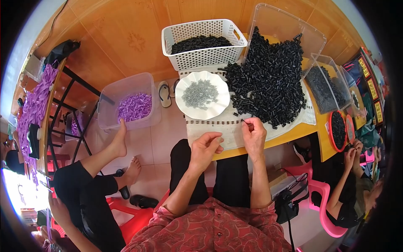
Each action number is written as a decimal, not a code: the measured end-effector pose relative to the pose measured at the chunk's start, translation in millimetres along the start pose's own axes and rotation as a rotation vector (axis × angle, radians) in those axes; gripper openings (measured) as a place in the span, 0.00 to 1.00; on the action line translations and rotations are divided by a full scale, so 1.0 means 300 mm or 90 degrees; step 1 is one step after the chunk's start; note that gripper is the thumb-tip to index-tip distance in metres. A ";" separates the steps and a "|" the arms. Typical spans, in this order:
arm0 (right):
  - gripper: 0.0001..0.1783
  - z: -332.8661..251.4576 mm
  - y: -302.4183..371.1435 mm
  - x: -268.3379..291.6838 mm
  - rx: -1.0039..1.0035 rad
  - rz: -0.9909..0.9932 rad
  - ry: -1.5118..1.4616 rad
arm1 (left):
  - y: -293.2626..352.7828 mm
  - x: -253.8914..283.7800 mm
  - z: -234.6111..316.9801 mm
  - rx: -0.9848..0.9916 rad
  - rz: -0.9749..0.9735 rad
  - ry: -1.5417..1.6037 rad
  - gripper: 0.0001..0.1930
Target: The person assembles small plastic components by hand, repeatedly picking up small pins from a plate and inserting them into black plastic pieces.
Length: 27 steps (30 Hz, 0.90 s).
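My right hand (pixel 254 135) is closed in a pinch over the cloth at the table's near edge. A small black piece (pixel 242 120) shows at its fingertips, like those in the heap. Lower and to the left, my left hand (pixel 205 149) has its thumb and fingers pressed together; whatever they hold, if anything, is too small to make out. Beyond my hands, a white scalloped plate (pixel 184 110) carries many small greyish, clear-looking pieces (pixel 200 93). A large heap of short black tube-like pieces (pixel 273 84) spreads to the right of the plate, spilling from a clear tub lying on its side (pixel 289 17).
A white perforated basket (pixel 180 64) of black pieces stands behind the plate. Clear boxes (pixel 325 90) and a red-rimmed tray (pixel 337 131) lie right, near a co-worker's hands (pixel 352 152). At left, a translucent bin (pixel 110 101) holds purple pieces beside another person's bare foot (pixel 119 140).
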State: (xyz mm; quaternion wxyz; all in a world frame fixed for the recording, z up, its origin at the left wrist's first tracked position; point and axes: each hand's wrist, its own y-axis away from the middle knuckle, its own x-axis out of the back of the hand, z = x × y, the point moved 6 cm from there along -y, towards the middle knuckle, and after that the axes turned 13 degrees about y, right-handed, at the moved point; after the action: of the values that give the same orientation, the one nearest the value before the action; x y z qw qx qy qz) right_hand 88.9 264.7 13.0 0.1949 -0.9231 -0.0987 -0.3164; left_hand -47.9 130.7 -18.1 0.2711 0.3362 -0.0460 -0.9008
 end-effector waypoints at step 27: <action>0.06 -0.073 0.052 0.021 0.048 -0.026 0.034 | -0.087 -0.167 0.066 -0.500 -0.010 -0.578 0.06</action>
State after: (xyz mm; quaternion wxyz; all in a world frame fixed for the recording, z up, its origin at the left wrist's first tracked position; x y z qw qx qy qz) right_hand 86.7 241.9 28.2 0.2257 -0.9042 -0.1240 -0.3408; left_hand -40.9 176.8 19.2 0.3215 -0.2069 0.1816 -0.9060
